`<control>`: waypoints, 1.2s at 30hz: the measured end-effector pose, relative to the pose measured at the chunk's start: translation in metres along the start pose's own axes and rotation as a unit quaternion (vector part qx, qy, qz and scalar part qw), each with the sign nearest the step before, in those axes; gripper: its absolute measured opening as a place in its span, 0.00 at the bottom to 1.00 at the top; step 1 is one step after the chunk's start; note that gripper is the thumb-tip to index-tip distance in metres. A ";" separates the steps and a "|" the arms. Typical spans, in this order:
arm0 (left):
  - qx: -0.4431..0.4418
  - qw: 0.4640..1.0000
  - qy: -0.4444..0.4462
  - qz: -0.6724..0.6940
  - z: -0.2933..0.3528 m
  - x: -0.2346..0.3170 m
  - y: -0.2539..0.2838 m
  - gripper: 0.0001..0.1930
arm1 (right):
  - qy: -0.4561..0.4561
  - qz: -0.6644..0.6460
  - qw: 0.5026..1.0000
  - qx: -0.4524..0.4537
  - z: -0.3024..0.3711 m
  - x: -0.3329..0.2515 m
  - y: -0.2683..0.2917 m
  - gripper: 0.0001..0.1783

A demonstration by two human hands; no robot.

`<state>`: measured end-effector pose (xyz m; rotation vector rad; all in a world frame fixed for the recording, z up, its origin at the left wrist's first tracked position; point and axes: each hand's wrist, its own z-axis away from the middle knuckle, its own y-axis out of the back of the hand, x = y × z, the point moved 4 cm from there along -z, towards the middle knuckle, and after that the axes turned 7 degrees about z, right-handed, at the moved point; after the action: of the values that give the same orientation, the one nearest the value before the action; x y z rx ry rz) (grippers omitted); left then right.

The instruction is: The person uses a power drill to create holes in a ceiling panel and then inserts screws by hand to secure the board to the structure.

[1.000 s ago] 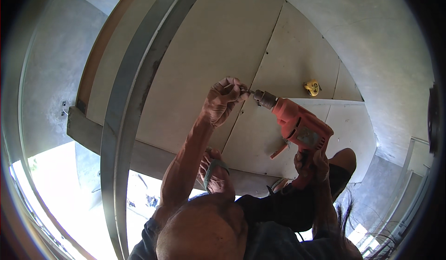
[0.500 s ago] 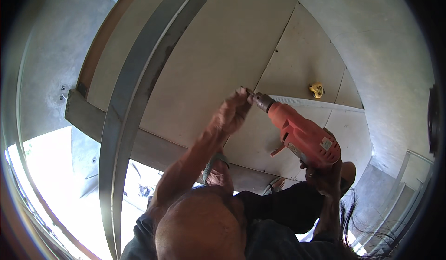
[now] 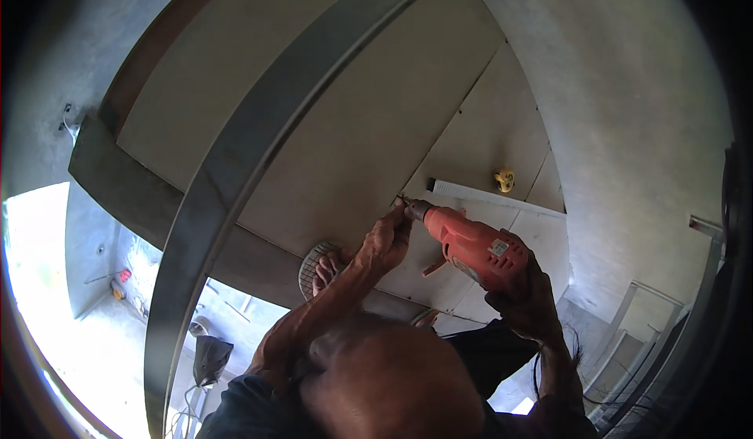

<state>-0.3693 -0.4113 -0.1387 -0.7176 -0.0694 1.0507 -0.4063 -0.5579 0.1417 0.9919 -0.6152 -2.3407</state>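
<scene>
Our red drill (image 3: 478, 243) sits a little right of the centre of the frame, slanting so that its dark chuck (image 3: 418, 209) points toward the middle and its body runs down to the right. We have the right hand (image 3: 522, 302) at the rear of it, fingers wrapped around the grip. The left hand (image 3: 387, 240) is at the centre, its fingers narrowed to a pinch at the drill's tip, on a thin piece (image 3: 402, 197) too small for us to identify. An orange-red side handle (image 3: 434, 269) sticks out below the drill body.

Under the hands we see pale boards (image 3: 361, 149) with dark seams between them. Right of centre, above the drill, a white strip (image 3: 502, 198) lies across the boards, and a yellow tape measure (image 3: 504, 179) is just beside its upper edge. A grey metal beam (image 3: 235, 156) bends from the top of the frame to the lower left.

At the lower centre we see the person's head (image 3: 392, 380), and above it, slightly left, a sandalled foot (image 3: 324, 270). A dark bag-like thing (image 3: 210, 359) is in the lower left, and a pale wall (image 3: 635, 125) fills the right.
</scene>
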 end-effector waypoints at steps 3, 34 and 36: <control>0.023 1.000 -0.007 0.003 -0.002 -0.002 0.003 0.06 | 0.003 0.013 1.000 0.003 -0.003 -0.005 -0.002 0.51; -0.021 0.991 -0.012 -0.135 0.033 0.016 -0.006 0.08 | -0.022 0.157 0.983 -0.099 -0.045 -0.071 0.018 0.47; -0.052 0.961 -0.054 -0.266 0.070 0.035 -0.030 0.09 | 0.005 0.154 0.981 -0.117 -0.051 -0.078 0.025 0.43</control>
<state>-0.3546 -0.3564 -0.0775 -0.6841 -0.3931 0.5702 -0.3144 -0.5393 0.1642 0.7435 -0.4416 -2.0756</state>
